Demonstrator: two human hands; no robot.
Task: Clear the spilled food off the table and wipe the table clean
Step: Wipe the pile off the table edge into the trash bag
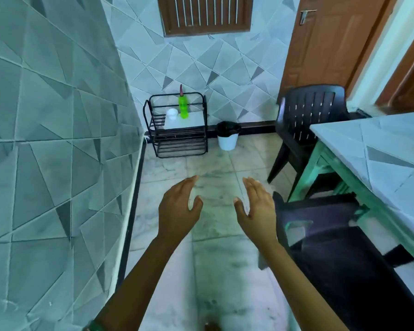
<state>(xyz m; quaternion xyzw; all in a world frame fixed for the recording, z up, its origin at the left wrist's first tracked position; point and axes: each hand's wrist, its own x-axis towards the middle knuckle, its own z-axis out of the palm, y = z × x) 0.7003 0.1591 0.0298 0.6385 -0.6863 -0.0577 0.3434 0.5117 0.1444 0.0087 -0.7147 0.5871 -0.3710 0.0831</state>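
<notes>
— Where is the table [382, 144]?
— On the right – pale patterned top, green frame, a black chair [306, 115] at its end. The left hand [179, 206] and right hand [256, 204] are above the floor [215, 161], fingers straight, holding nothing.

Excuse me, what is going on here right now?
A person holds both hands out over the floor: the left hand and the right hand are open and hold nothing. The table stands to the right, and neither hand touches it. Ahead, a rack with a green bottle stands beside a white bin.
</notes>
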